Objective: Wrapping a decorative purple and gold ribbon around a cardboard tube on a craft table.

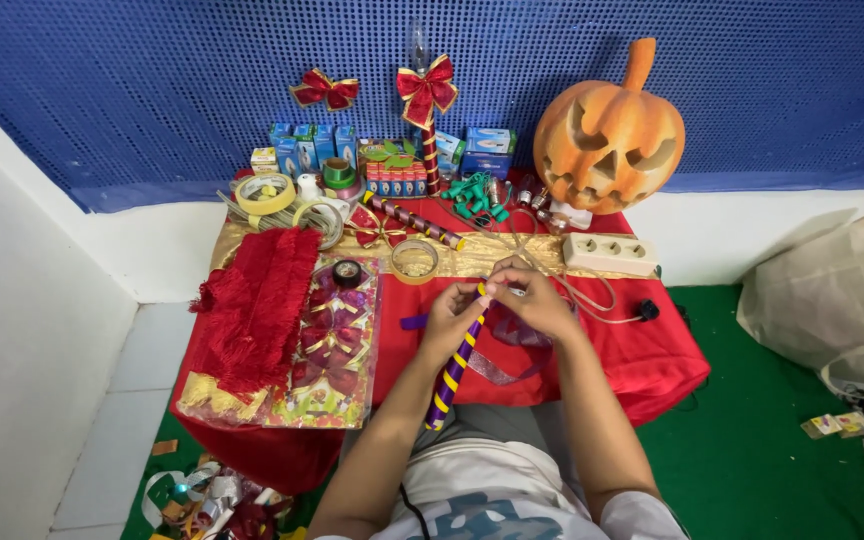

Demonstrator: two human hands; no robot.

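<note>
**Both hands pinched at the top of a striped stick**

Left hand (452, 318) is curled shut around the upper part of a purple-and-yellow striped stick (454, 368), fingers wrapped, thumb toward the tip. Right hand (537, 300) sits just beside it, touching at the fingertips; thumb and forefinger are pressed together on the stick's top end, the other fingers loosely bent. What exactly sits between those fingertips is too small to tell. The stick slants down and to the left from the hands toward the person's lap, lower end over the bench edge.

A purple ribbon (497, 350) trails from under the hands, lying loose on the red cloth (652, 355) that covers the bench.

Around the hands:
- a tape roll (415, 260) lies flat just beyond the left hand, on a gold strip of cloth.
- a white power strip (609, 254) lies beyond the right hand, its cord looping toward a black plug.
- a clear packet of bows (330, 345) lies to the left, a small black roll on its top end.
- a red fringe (257, 305) is heaped beside the packet.
- a second striped stick (414, 221), red and gold, lies farther back.

At the back against the blue wall: a carved pumpkin (609, 130), small boxes, and an upright stick topped with a red bow (427, 90).
</note>
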